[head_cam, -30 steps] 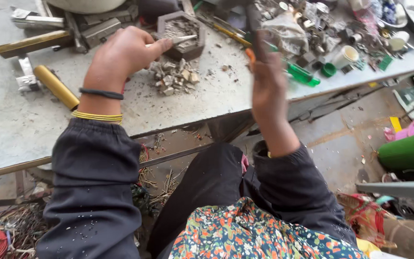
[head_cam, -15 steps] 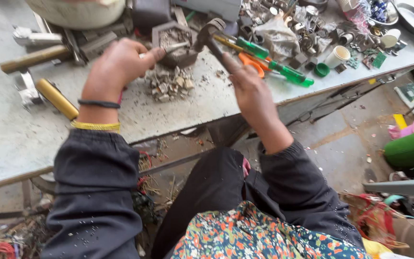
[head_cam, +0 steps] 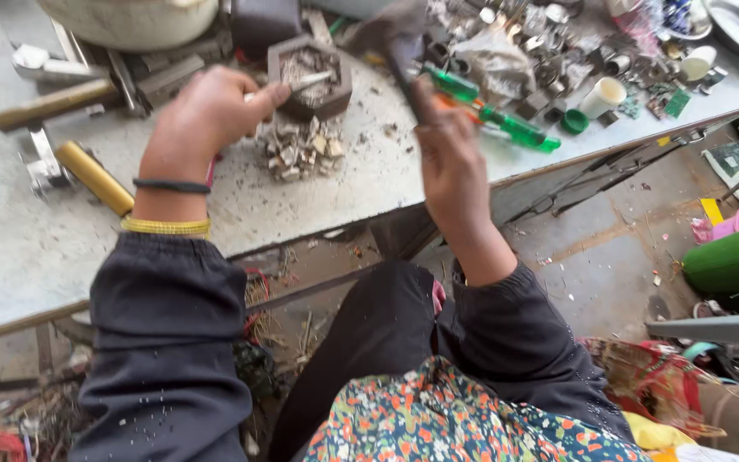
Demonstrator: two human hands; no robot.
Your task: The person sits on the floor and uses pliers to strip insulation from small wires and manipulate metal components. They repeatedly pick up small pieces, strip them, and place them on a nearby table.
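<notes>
- Left hand (head_cam: 207,115) pinching a thin metal pin (head_cam: 308,82), long axis left-right, tip pointing right onto the hexagonal block (head_cam: 310,75).
- Right hand (head_cam: 451,158) clenched around a blurred hammer (head_cam: 391,38), handle running near-to-far, head over the block's right side.
- Heap of small metal scraps (head_cam: 301,147) just near of the block.
- Green-handled screwdrivers (head_cam: 506,124) right of the hammer; brass rod (head_cam: 94,177) far left on the grey table (head_cam: 10,257).

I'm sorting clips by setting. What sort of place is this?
Probably a small scrap or metal workshop: a worn workbench strewn with metal bits, a hammer in the right hand, and screwdrivers beside piled parts.
</notes>
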